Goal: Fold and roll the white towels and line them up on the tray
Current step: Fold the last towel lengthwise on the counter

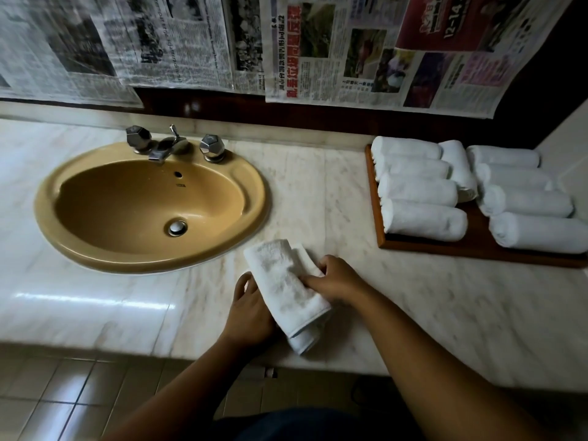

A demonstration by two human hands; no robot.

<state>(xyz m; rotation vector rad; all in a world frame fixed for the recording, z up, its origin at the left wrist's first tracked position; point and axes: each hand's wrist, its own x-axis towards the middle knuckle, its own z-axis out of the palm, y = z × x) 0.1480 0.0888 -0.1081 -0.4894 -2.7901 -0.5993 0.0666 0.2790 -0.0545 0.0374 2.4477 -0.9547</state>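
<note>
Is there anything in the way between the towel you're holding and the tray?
Nothing visible: only bare marble counter lies between the towel and the tray. The tray itself is crowded with rolled towels.

Left hand and right hand hold a folded towel near 9 rolled towels.
</note>
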